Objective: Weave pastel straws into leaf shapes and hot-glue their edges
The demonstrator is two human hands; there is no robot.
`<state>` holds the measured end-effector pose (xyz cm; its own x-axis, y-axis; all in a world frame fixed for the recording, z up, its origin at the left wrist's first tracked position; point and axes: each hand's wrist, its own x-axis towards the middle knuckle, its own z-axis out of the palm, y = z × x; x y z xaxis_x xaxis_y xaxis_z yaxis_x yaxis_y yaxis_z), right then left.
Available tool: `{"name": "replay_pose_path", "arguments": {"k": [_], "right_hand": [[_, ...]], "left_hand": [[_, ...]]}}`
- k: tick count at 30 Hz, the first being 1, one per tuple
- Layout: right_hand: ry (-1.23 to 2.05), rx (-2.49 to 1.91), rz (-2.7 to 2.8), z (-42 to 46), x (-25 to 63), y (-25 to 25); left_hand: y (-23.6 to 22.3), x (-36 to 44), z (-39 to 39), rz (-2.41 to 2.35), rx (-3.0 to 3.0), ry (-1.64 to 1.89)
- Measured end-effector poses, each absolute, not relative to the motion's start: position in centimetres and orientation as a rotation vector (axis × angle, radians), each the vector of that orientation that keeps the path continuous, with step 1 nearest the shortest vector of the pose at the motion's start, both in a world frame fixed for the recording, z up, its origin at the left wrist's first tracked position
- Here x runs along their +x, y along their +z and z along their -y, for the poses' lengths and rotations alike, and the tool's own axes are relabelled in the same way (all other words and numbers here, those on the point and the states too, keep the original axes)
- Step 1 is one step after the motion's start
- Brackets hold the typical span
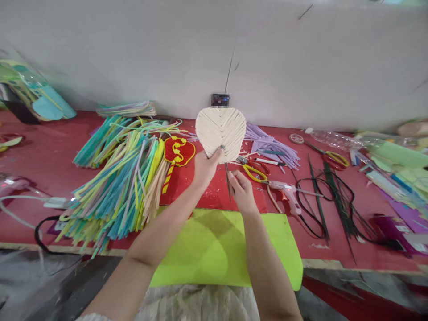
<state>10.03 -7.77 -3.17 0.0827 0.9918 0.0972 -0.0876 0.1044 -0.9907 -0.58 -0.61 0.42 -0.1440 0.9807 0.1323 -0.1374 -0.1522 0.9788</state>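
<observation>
A red table (40, 160) is spanning the whole width of the scene, backing onto a pale wall (133, 49) on the far side. A lime-green foam sheet (214, 249) is lying on the near edge of the table, under both forearms. A large pile of chenille stems (120, 187) in teal, green, yellow and cream is fanning out on the left, and a smaller lilac bundle (267, 145) is lying on the far right of centre. Dark wires (331, 196) are sprawling on the right, near the table's front edge. A cream woven leaf (221, 133) is being held upright above the table at centre, its dark stem wire (228, 180) hanging down from its lower tip. The left hand (205, 167) is closing on the lower edge of the leaf, thumb pressing on the near face. The right hand (242, 191) is sitting just below and to the right, fingers pinching together on the stem wire. A red and yellow ornament (179, 151) is lying just left of the left hand, touching the pile. A pink glue gun (287, 194) is lying just right of the right hand, with yellow-handled scissors (254, 171) just beyond it and a second pair of scissors (332, 158) further right
</observation>
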Motion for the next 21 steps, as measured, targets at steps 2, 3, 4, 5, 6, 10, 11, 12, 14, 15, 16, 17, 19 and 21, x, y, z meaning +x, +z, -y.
{"name": "replay_pose_path", "arguments": {"k": [2, 3, 4, 5, 6, 10, 11, 12, 14, 15, 16, 17, 19, 21], "right_hand": [[1.101, -1.134, 1.151, 7.77, 10.03, -3.14], [1.078, -1.162, 1.165, 7.80, 10.01, -3.12], [1.041, -1.199, 1.187, 7.83, 9.97, -3.09], [0.991, -1.245, 1.215, 7.88, 9.92, -3.07], [0.930, -1.293, 1.250, 7.93, 9.87, -3.05], [0.657, -1.456, 1.397, 8.12, 9.67, -3.18], [0.590, -1.486, 1.429, 8.14, 9.64, -3.25], [0.529, -1.512, 1.457, 8.16, 9.63, -3.32], [0.439, -1.541, 1.490, 8.19, 9.61, -3.43], [0.420, -1.543, 1.493, 8.20, 9.60, -3.46], [0.428, -1.536, 1.485, 8.21, 9.59, -3.45], [0.466, -1.520, 1.466, 8.21, 9.57, -3.41], [0.612, -1.462, 1.393, 8.19, 9.51, -3.24], [0.775, -1.380, 1.298, 8.12, 9.42, -2.99]], "left_hand": [[0.20, -0.61, 0.51, -1.126, 1.148, 1.480], [0.10, -0.63, 0.45, -1.123, 1.150, 1.478], [0.01, -0.63, 0.39, -1.118, 1.147, 1.478], [-0.06, -0.63, 0.34, -1.110, 1.141, 1.476], [-0.12, -0.62, 0.28, -1.102, 1.130, 1.476], [-0.05, -0.53, 0.19, -1.057, 1.051, 1.477], [0.02, -0.52, 0.19, -1.045, 1.030, 1.472], [0.11, -0.51, 0.20, -1.033, 1.011, 1.465], [0.23, -0.50, 0.21, -1.020, 0.984, 1.451], [0.25, -0.50, 0.21, -1.019, 0.975, 1.448], [0.23, -0.49, 0.20, -1.019, 0.970, 1.451], [0.17, -0.47, 0.18, -1.016, 0.970, 1.457], [-0.06, -0.40, 0.10, -0.999, 0.974, 1.475], [-0.34, -0.30, -0.04, -0.964, 0.965, 1.488]]}}
